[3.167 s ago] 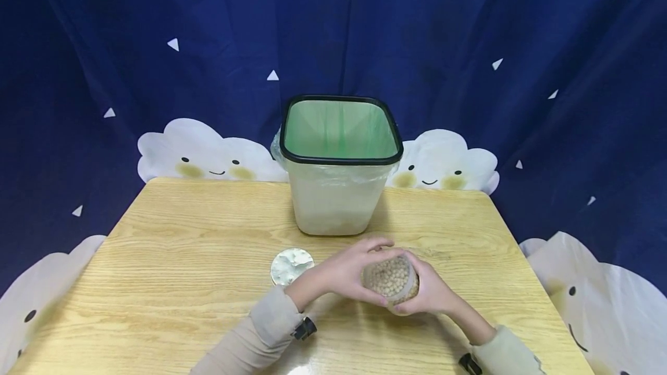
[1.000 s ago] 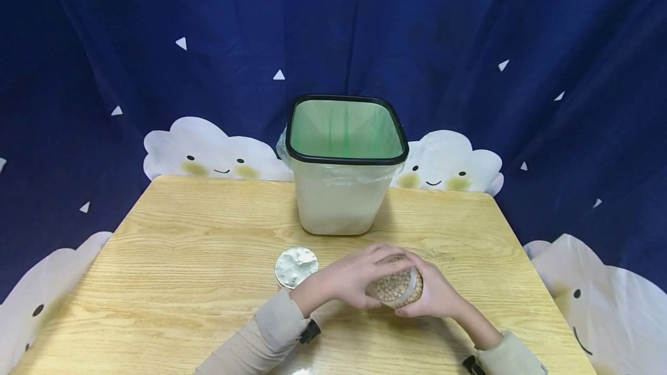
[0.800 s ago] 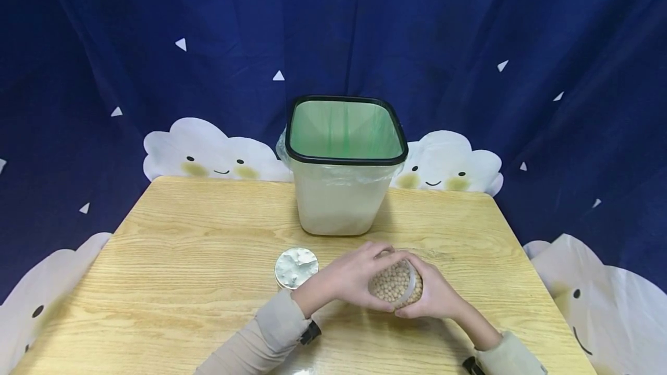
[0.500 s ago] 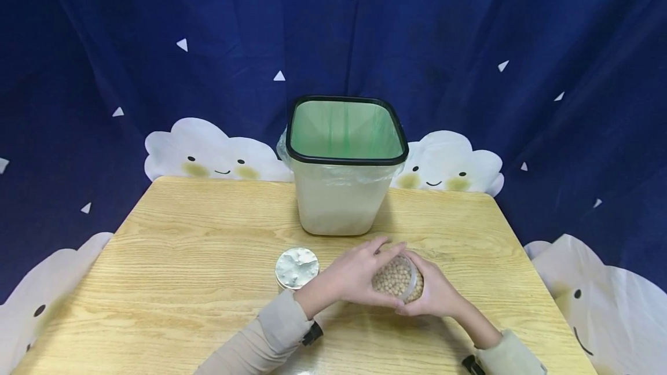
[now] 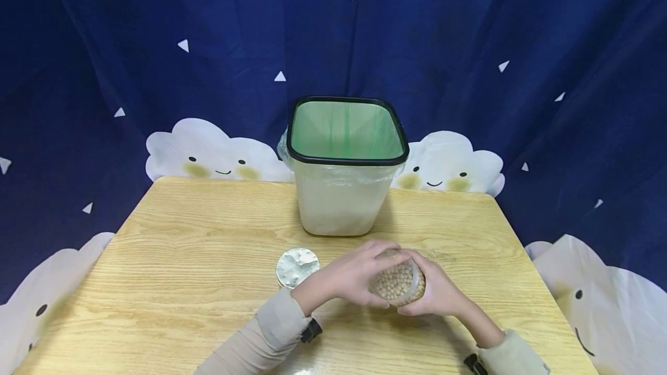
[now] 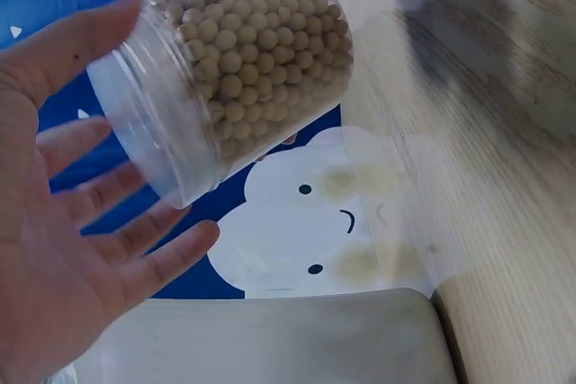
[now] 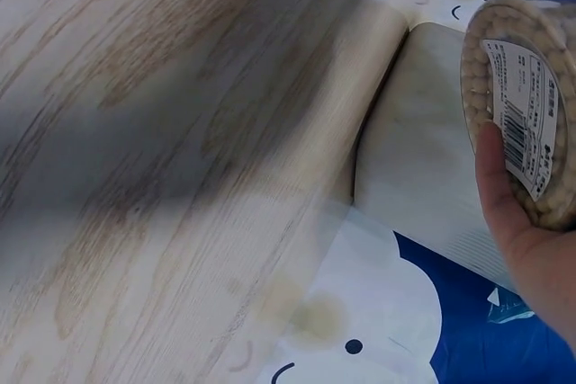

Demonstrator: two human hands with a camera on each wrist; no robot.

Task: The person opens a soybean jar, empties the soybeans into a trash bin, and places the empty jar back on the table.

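A clear plastic jar (image 5: 398, 282) filled with small beige balls is held tilted above the table. Its translucent lid end (image 6: 148, 132) faces my left hand (image 5: 354, 276), whose fingers and thumb curve round that end. In the left wrist view the thumb touches the lid's edge while the other fingers are spread and blurred. My right hand (image 5: 438, 288) grips the jar body from the other side. A barcode label (image 7: 524, 114) shows on the jar's base in the right wrist view, with the right thumb at its edge.
A whitish bin (image 5: 339, 201) with a black rim and green-tinted lining stands behind the hands. Left of it in front, a round container with a crumpled silver top (image 5: 297, 267) stands on the wooden table (image 5: 198, 259). A blue curtain (image 5: 234, 28) with clouds hangs behind.
My left hand has turned back and forth round the jar's lid end, its fingers now lower over it than half a second ago. The right hand keeps its grip.
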